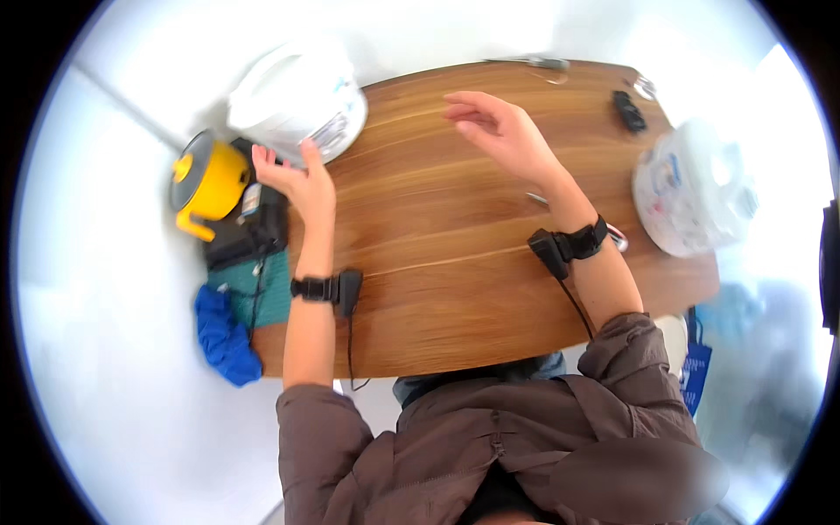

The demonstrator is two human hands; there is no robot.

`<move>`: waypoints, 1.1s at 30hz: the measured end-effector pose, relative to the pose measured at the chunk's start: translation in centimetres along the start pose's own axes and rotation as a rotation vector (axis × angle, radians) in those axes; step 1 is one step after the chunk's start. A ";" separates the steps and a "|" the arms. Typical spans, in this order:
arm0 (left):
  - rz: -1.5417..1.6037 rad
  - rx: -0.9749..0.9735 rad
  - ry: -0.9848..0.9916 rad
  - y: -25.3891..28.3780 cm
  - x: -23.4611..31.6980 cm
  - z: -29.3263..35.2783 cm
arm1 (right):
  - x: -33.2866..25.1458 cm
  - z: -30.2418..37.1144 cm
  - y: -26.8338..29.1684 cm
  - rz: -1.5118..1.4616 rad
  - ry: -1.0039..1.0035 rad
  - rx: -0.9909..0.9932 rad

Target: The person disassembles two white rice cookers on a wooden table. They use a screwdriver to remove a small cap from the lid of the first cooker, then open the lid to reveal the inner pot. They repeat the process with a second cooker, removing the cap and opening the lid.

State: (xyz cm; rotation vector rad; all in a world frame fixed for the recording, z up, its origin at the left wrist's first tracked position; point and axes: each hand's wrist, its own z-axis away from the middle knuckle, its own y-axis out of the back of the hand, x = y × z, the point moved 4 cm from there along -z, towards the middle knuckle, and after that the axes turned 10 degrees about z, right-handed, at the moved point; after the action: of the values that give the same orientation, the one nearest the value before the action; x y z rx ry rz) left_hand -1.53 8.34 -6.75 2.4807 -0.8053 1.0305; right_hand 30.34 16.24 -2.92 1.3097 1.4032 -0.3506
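At the front of a large white bucket (pixel 284 109) is my left hand (pixel 299 182), its thumb and fingers spread. The fingertips overlap the bucket's lower edge, and I cannot tell whether they touch it. My right hand (pixel 503 136) is over the far middle of the wooden table (pixel 420 254), holding nothing, with its fingers loosely bent and the thumb apart. A thin light-coloured stick (pixel 536 199) lies beside the right wrist. Partly hidden behind that forearm is a small red-and-white item (pixel 618 238). Each wrist wears a black strapped device with a cable.
Left of the bucket, a yellow pot (pixel 223 179) with a dark lid stands by a black case (pixel 249 234). Blue cloth (pixel 226 339) hangs near a teal mat (pixel 273 289). At right sits a white lidded tub (pixel 687 197); a black object (pixel 628 111) lies farther back.
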 end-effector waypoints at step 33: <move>0.491 -0.738 0.458 -9.6 0.4 12.0 | -8.4 17.0 28.9 1.700 -0.466 0.408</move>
State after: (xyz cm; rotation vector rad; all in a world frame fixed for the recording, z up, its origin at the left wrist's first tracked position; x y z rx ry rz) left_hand 11.05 9.75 -15.44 1.3959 -1.3584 1.1186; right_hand 60.76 8.21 11.40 2.0818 -0.4462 0.2540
